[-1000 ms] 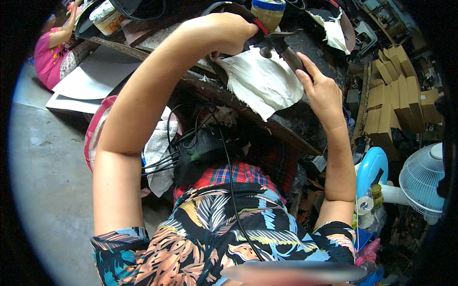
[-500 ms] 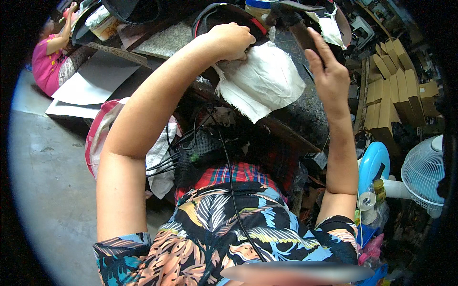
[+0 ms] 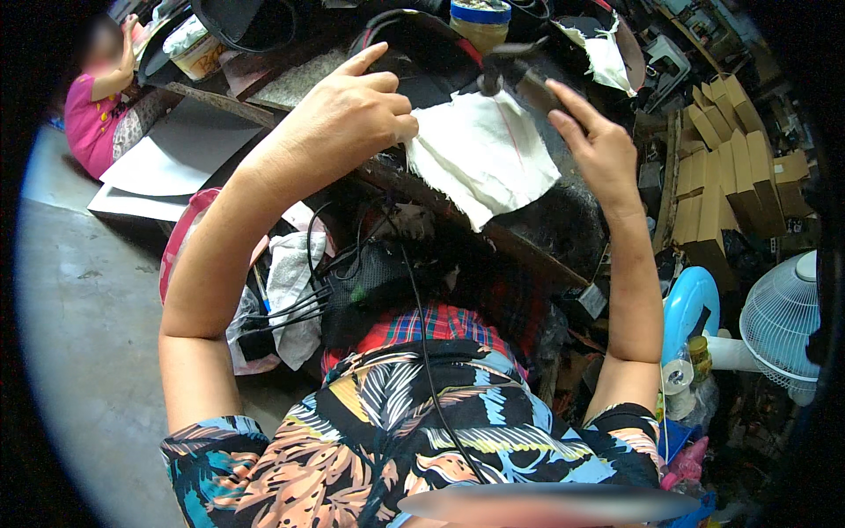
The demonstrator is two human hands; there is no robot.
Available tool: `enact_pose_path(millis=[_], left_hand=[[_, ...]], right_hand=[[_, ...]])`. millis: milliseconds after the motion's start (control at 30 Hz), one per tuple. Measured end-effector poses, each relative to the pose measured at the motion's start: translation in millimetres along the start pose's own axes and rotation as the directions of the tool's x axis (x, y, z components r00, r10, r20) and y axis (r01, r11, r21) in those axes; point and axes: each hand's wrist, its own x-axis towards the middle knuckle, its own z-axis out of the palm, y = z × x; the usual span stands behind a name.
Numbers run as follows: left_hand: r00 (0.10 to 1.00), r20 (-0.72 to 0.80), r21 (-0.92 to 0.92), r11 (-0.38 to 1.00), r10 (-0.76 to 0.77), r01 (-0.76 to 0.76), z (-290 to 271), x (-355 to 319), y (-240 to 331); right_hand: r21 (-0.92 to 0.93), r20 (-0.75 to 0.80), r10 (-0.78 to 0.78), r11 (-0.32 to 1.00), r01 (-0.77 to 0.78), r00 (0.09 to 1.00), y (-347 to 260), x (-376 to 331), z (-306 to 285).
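A frayed white cloth (image 3: 480, 158) lies over the near edge of the dark workbench (image 3: 576, 216). At its upper left corner is my left hand (image 3: 356, 110), index finger stretched out and the others loosely bent; the thumb is hidden, and I see nothing held. My right hand (image 3: 601, 145) grips the dark handle of what looks like a hammer (image 3: 534, 88). Its dark head is over the cloth's far edge. Index finger and thumb lie along the handle. Behind the cloth is a curved black piece with red edging (image 3: 407, 62).
A blue-lidded jar (image 3: 481, 25) stands behind the tool. White sheets (image 3: 180, 145) lie at the left, near another person in pink (image 3: 95, 110). Folded cardboard boxes (image 3: 726, 176) and a white fan (image 3: 779, 321) are at the right. A black cord (image 3: 422, 334) hangs down my front.
My left hand has moved left and its index finger is now stretched out. The tool in my right hand has swung lower and left, and the cloth lies flatter.
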Motion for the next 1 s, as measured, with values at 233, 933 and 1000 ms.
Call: enact_pose_path(millis=[233,933,1000], left_hand=[[0.995,-0.075,-0.009,0.998,0.067,-0.068,-10,9,-6],[0.989,0.011,0.059,0.988,0.145,-0.145,-26,26,-14],[0.971,0.185,0.004,0.988,0.153,-0.157,-38,26,-21]], right_hand=[[0.194,-0.124,-0.171,0.962,0.193,0.977,-16,1,13],[0.193,-0.156,-0.192,0.956,0.221,0.969,2,-10,0],[0.365,-0.197,-0.141,0.908,0.206,0.97,3,-12,2]])
